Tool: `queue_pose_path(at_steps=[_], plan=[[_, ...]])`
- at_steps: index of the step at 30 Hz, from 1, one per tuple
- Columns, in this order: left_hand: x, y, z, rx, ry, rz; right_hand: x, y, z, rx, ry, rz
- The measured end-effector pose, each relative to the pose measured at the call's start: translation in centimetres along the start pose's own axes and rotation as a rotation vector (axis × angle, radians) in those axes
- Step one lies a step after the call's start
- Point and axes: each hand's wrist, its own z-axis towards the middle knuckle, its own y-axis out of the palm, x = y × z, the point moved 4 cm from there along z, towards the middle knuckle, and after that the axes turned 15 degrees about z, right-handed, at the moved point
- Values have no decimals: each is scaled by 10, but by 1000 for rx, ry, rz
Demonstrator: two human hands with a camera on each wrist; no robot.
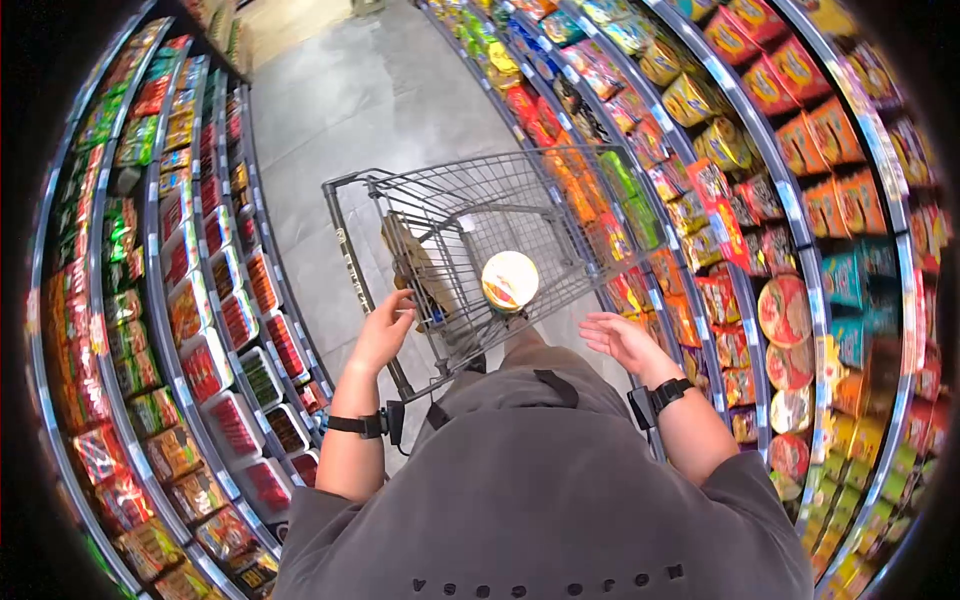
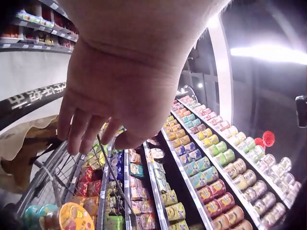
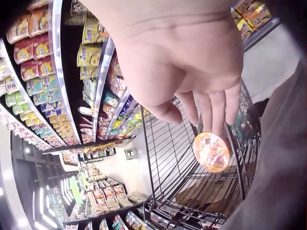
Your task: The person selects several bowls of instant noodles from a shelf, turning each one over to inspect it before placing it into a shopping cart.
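Note:
My left hand (image 1: pixel 384 330) is held over the handlebar (image 1: pixel 352 262) of a wire shopping cart (image 1: pixel 450 182), its fingers loosely bent around nothing. On the other side, my right hand (image 1: pixel 632 342) hangs with relaxed fingers beside the cart's near right corner, also holding nothing. A round-lidded tub (image 1: pixel 510 280), like an instant noodle cup, is in the cart between the two hands. Its lid (image 3: pixel 212 152) shows orange edges in the right wrist view, just beyond the fingertips. A crumpled brown thing (image 1: pixel 415 268) lies at the handle end of the cart.
Shelves of bright snack and noodle packets (image 1: pixel 700 200) line the right side, with large round tubs (image 1: pixel 788 325) on them. Trays of red packets (image 1: pixel 205 355) and other bags fill the left shelves. Grey floor tiles (image 1: pixel 330 110) run ahead between them.

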Motion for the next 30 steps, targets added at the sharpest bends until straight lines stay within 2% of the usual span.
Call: queue_pose_path(at_steps=[6,10,14,17,20,21,24,26,28,30], plan=[[4,41,10,-172,28,54,61,-54,-56,155,-11,116],[25,61,17,-243,138,171,83,-71,-81,218,-75,186],[55,78,29,-339,231,215,98,-81,-102,231,-177,272],[92,85,35,-400,182,208,113,-97,-115,246,-220,300],[115,107,49,-373,331,349,127,-116,-142,265,-282,348],[134,115,46,-399,321,352,133,-125,-152,294,-293,366],[153,160,57,-439,406,438,158,-159,-187,338,-350,457],[187,191,47,-487,415,444,182,-189,-211,359,-383,523],[208,228,46,-529,545,503,206,-214,-238,379,-418,588],[232,266,41,-555,573,509,229,-239,-269,425,-451,682]])
